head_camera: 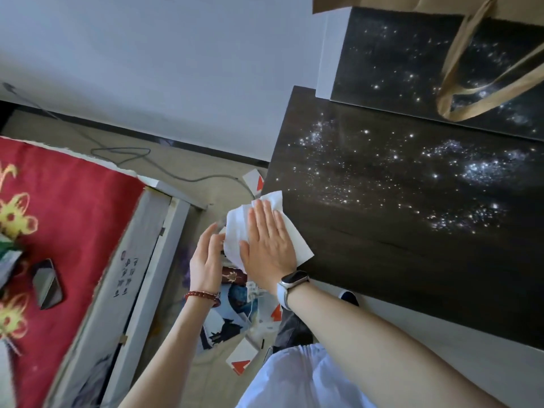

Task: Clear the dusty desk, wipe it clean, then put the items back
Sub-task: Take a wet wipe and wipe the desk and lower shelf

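Wiping stage: right hand presses flat on the tissue at the desk edge, left hand open beside it. Next up, sweeping across the dusty specks.

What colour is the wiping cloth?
White, in the head view: the cloth under the right hand.
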A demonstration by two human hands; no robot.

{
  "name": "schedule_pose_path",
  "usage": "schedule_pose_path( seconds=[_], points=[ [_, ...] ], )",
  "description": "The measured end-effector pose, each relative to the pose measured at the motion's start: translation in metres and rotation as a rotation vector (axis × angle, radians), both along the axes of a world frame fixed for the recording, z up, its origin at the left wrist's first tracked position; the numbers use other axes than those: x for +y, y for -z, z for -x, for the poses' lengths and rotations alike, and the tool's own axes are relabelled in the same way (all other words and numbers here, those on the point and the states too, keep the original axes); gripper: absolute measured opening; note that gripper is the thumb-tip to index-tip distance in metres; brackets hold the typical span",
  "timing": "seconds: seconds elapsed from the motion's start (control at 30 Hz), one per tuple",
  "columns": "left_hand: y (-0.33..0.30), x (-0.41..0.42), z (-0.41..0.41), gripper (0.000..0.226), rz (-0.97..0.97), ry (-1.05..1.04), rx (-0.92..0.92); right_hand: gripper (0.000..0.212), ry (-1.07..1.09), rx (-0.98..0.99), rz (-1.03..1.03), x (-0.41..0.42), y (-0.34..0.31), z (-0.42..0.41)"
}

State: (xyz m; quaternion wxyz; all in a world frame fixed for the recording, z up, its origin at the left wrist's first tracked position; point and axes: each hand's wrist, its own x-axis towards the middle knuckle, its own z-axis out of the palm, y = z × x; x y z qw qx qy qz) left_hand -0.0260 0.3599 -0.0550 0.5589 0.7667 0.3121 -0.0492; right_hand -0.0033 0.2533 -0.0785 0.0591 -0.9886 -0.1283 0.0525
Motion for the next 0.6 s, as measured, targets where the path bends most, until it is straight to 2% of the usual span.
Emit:
schedule_pose_path(
  seconds=[0.1,0.17,0.23,0.3,0.37,0.4,0.5,0.6],
  points=[
    [0.003,0.018,0.002,0.022,0.029,-0.017,0.028,0.052,-0.178,0.037,-0.013,0.015,-0.003,0.004],
    [0.004,0.025,0.004,0.021,0.034,-0.038,0.029,0.045,-0.264,0.035,-0.065,0.014,-0.01,0.006],
    [0.004,0.028,0.006,0.027,0.015,-0.044,0.018,0.039,-0.324,0.151,-0.353,0.009,-0.011,0.009],
    [0.003,0.027,0.006,0.029,0.003,-0.048,0.006,0.037,-0.197,0.382,-0.715,0.0,-0.018,0.014],
    [-0.002,0.019,0.003,0.029,0.016,-0.04,-0.001,0.031,0.042,0.455,-0.963,-0.014,-0.028,0.015],
    [-0.005,0.013,0.001,0.027,-0.009,-0.009,-0.023,0.029,0.173,0.431,-1.037,-0.024,-0.032,0.014],
    [-0.012,-0.018,-0.006,0.025,-0.224,0.161,-0.144,0.027,0.48,0.239,-1.047,-0.071,-0.038,0.007],
    [-0.011,-0.062,-0.011,0.03,-0.468,0.339,-0.198,0.037,0.581,0.034,-0.889,-0.132,-0.033,0.014]
  ],
)
